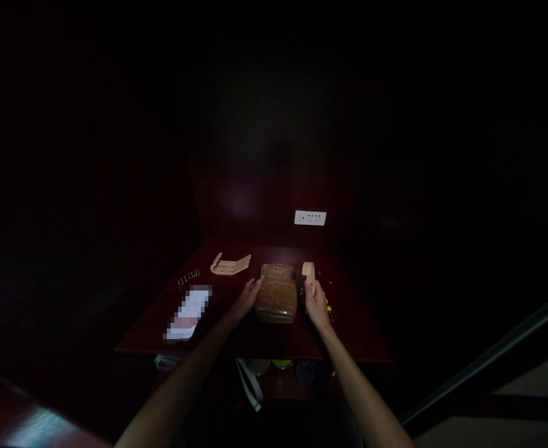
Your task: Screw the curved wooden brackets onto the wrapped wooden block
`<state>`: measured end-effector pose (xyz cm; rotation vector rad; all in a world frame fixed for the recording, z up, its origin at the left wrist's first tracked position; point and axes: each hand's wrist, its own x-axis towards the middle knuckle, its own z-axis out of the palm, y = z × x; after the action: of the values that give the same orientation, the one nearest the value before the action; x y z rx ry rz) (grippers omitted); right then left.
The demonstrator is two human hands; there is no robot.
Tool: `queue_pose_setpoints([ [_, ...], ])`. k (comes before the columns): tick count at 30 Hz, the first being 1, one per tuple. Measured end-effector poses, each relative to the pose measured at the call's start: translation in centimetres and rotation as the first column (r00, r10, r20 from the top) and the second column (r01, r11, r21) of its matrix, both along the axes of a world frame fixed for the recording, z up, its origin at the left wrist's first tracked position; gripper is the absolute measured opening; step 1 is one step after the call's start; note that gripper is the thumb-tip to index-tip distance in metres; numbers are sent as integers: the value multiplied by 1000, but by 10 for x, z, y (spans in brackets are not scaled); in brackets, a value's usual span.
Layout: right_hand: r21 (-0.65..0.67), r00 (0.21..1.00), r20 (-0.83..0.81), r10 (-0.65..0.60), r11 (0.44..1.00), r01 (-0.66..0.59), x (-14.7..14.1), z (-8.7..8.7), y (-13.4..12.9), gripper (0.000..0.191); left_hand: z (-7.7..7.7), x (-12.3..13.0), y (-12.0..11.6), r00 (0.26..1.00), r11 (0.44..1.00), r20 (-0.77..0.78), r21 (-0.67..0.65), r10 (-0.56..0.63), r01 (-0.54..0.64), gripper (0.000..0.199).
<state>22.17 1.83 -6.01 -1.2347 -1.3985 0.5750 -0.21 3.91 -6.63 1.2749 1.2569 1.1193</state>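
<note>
Gripping an upright curved piece (310,270) in the right hand (318,308), pinched near its lower end, just right of the pack (277,295). Touching or nearly touching the pack's left edge with the left hand (246,300); hard to tell whether closed on it or merely resting there (poor light, small view). Beyond the left hand, a bent piece (231,267) on the table (138,336); farther left, a row of pins (188,277). Just beside the right hand, partly hidden, something yellow (328,305).

Could tip or drop the curved piece through too light a pinch so low down. Could nudge the yellow thing away by swinging the right hand outward. Could skew the pack by pressing from the left alone. Could scatter the pins with a wide leftward sweep, being small and loose-looking.
</note>
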Motion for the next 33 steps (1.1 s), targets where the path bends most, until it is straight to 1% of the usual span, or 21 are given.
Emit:
queue_pose_setpoints([
  [1, -8, 1000, -10, -24, 1000, 24, -3, -5, 0, 39, -8, 2, 2, 999, 1000, 38, -5, -25, 25, 74],
  [3, -30, 999, -30, -20, 999, 20, -9, -12, -1, 39, -19, 7, 3, 996, 997, 40, 11, -74, 74, 79],
  [4, -35, 999, -43, -1, 999, 0, -12, -13, -2, 39, -22, 8, 1, 995, 995, 39, 14, -96, 96, 81],
  [5, -36, 997, -73, 25, 999, -28, -14, -14, -3, 39, -23, 9, -1, 995, 996, 48, 18, -91, 90, 81],
  [7, -25, 989, -134, 63, 997, -67, -16, -14, -5, 38, -22, 9, -9, 992, 995, 86, 42, -94, 90, 80],
  [10, 3, 975, -209, 75, 997, -76, -18, -14, -10, 36, -12, 7, -22, 980, 982, 149, 156, -129, 106, 73],
  [12, 28, 954, -284, 91, 996, -87, -19, -13, -14, 36, -2, 6, -30, 980, 968, 159, 236, -121, 81, 70],
  [14, 62, 909, -391, 141, 990, -126, -21, -10, -19, 37, 8, 7, -36, 976, 950, 192, 309, -106, 42, 68],
  [17, 130, 817, -525, 237, 972, -198, -23, -2, -27, 36, 22, 10, -41, 958, 933, 247, 356, -148, 52, 69],
  [19, 164, 776, -565, 279, 960, -225, -24, 3, -33, 33, 28, 12, -42, 958, 924, 251, 380, -138, 33, 67],
  [20, 172, 770, -569, 289, 957, -233, -24, 6, -35, 32, 30, 13, -43, 960, 920, 248, 392, -127, 21, 65],
  [26, 174, 769, -566, 296, 955, -240, -22, 17, -45, 26, 33, 18, -50, 969, 900, 222, 437, -106, -2, 62],
  [28, 157, 787, -548, 283, 959, -236, -22, 20, -48, 26, 34, 19, -52, 971, 900, 221, 436, -94, -12, 61],
  [30, 138, 818, -514, 260, 966, -220, -21, 22, -50, 28, 34, 20, -52, 972, 916, 222, 401, -79, -17, 59],
  [33, 91, 875, -434, 216, 976, -196, -17, 22, -53, 31, 35, 20, -52, 974, 957, 219, 289, -59, -7, 57],
])
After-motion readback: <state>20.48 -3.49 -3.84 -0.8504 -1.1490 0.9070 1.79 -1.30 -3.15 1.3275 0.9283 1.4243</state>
